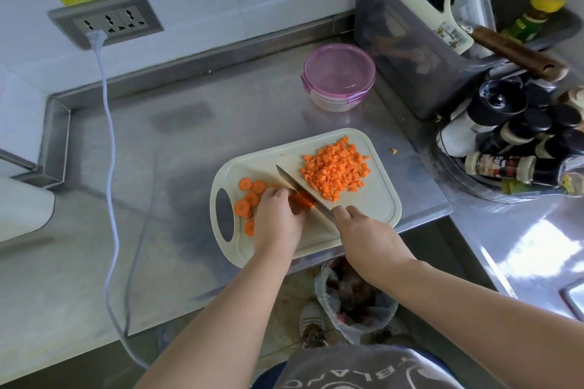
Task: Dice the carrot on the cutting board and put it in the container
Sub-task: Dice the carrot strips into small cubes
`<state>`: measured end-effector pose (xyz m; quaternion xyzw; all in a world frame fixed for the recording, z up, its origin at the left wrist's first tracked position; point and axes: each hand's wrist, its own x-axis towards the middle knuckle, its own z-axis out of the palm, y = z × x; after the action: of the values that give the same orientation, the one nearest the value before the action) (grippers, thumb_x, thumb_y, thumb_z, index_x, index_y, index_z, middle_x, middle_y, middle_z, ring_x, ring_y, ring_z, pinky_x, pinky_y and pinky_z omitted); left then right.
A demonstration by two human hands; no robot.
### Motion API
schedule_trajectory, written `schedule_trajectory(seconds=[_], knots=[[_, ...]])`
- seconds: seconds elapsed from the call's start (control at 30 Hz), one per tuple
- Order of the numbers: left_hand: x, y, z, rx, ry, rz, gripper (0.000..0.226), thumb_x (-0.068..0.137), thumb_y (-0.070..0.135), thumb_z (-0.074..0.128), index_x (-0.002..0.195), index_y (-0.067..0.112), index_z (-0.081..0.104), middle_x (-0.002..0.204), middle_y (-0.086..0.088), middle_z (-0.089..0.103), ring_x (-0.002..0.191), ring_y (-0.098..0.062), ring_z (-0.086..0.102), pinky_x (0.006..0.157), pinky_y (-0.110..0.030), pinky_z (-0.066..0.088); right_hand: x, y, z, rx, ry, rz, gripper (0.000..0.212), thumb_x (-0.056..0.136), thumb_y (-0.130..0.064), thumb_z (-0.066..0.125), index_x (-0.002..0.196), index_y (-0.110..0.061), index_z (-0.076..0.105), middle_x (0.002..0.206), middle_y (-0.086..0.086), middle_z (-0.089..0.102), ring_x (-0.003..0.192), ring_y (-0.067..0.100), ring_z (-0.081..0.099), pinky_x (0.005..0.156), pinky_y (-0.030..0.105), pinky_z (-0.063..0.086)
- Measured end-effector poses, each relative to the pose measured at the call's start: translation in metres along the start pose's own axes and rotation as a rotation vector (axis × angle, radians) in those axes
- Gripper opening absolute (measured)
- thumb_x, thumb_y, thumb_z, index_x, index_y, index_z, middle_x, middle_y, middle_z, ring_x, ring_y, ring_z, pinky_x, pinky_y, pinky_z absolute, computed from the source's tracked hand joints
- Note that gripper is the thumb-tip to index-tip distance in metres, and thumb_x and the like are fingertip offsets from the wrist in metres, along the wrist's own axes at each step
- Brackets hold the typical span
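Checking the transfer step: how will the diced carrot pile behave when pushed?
The diced carrot is a loose heap of small cubes, so likely scatters; one stray piece already lies off the cutting board. Flat-faced cubes probably slide rather than roll.

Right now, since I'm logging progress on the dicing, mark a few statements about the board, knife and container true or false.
1. The pile of diced orange carrot lies on the cream plastic cutting board. True.
2. The round clear container is open. False: its pink lid sits on it.
3. The right hand grips the steel knife. True.
4. Every carrot round is diced. False: uncut orange carrot rounds lie at the board's handle end, beside the left hand.
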<state>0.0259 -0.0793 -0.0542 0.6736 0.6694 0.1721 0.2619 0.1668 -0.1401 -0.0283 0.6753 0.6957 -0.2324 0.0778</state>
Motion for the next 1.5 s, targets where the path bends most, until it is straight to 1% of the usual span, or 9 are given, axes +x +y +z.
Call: schedule_trajectory(seconds=[0.3,0.43,0.57,0.67,0.7,0.87,1.07,1.27,1.5], knots=[[0.003,0.001,0.001,0.077,-0.02,-0.007,0.026,0.086,0.025,0.064,0.106,0.009,0.065,0.111,-0.005,0.059,0.101,-0.024,0.058,0.083,-0.032,0.046,0.003,-0.005,-0.001,-0.018,-0.028,0.022,0.051,0.083,0.007,0.049,0.128,-0.014,0.035,0.097,0.001,0.041,0.068,0.025,0.061,0.058,0.035,0.056],[0.003,0.001,0.002,0.089,-0.021,-0.009,0.025,0.085,0.026,0.066,0.102,0.008,0.065,0.109,-0.005,0.059,0.098,-0.024,0.058,0.079,-0.031,0.046,0.009,-0.008,-0.002,-0.033,-0.051,0.036,0.051,0.082,0.011,0.046,0.126,-0.013,0.033,0.093,0.0,0.036,0.067,0.024,0.054,0.049,0.03,0.043],[0.001,0.002,0.002,0.059,-0.021,-0.008,0.022,0.084,0.025,0.067,0.101,0.011,0.067,0.105,-0.003,0.058,0.091,-0.022,0.06,0.075,-0.031,0.048,0.017,-0.003,-0.004,0.054,-0.035,0.033,0.038,0.09,0.003,0.046,0.123,-0.012,0.036,0.085,-0.002,0.038,0.072,0.025,0.055,0.055,0.032,0.044],[0.001,0.002,0.001,0.021,-0.029,-0.007,0.017,0.082,0.026,0.069,0.096,0.016,0.069,0.102,0.0,0.059,0.088,-0.019,0.061,0.078,-0.032,0.05,0.015,0.003,-0.007,0.116,0.038,0.013,0.027,0.099,-0.01,0.039,0.126,-0.01,0.042,0.107,0.006,0.049,0.091,0.029,0.058,0.072,0.037,0.05],[0.0,0.002,0.0,0.011,-0.028,-0.006,0.012,0.082,0.026,0.069,0.092,0.018,0.07,0.1,0.001,0.059,0.087,-0.018,0.061,0.078,-0.032,0.05,0.014,0.004,-0.007,0.09,0.043,-0.001,0.026,0.097,-0.008,0.041,0.123,-0.01,0.043,0.105,0.005,0.047,0.088,0.028,0.058,0.071,0.037,0.052],[-0.002,0.0,-0.002,0.024,-0.008,0.002,0.015,0.084,0.028,0.067,0.093,0.016,0.071,0.1,-0.001,0.062,0.091,-0.02,0.06,0.079,-0.033,0.049,0.004,0.004,-0.006,0.011,-0.004,-0.014,0.034,0.088,0.002,0.048,0.116,-0.015,0.039,0.08,-0.004,0.032,0.058,0.02,0.048,0.054,0.034,0.05],[-0.004,-0.003,-0.007,0.057,0.021,-0.03,0.02,0.085,0.029,0.064,0.1,0.016,0.069,0.109,0.001,0.062,0.096,-0.018,0.059,0.071,-0.023,0.04,-0.002,-0.002,-0.004,0.037,0.021,-0.012,0.045,0.088,0.001,0.051,0.127,-0.016,0.036,0.09,-0.002,0.041,0.065,0.024,0.059,0.059,0.038,0.056],[-0.003,-0.004,-0.011,0.091,-0.023,-0.039,0.025,0.088,0.029,0.061,0.108,0.016,0.068,0.117,-0.001,0.058,0.102,-0.02,0.058,0.078,-0.026,0.041,-0.004,-0.007,-0.005,0.026,0.004,0.001,0.045,0.085,0.005,0.05,0.123,-0.015,0.037,0.087,-0.004,0.036,0.067,0.025,0.057,0.056,0.033,0.052],[-0.002,-0.003,-0.01,0.134,-0.051,-0.03,0.029,0.089,0.032,0.059,0.111,0.014,0.066,0.12,-0.001,0.055,0.102,-0.02,0.058,0.073,-0.025,0.038,0.0,-0.011,-0.003,0.015,-0.036,0.021,0.049,0.082,0.009,0.05,0.124,-0.012,0.037,0.091,-0.001,0.037,0.074,0.027,0.061,0.061,0.035,0.054]])
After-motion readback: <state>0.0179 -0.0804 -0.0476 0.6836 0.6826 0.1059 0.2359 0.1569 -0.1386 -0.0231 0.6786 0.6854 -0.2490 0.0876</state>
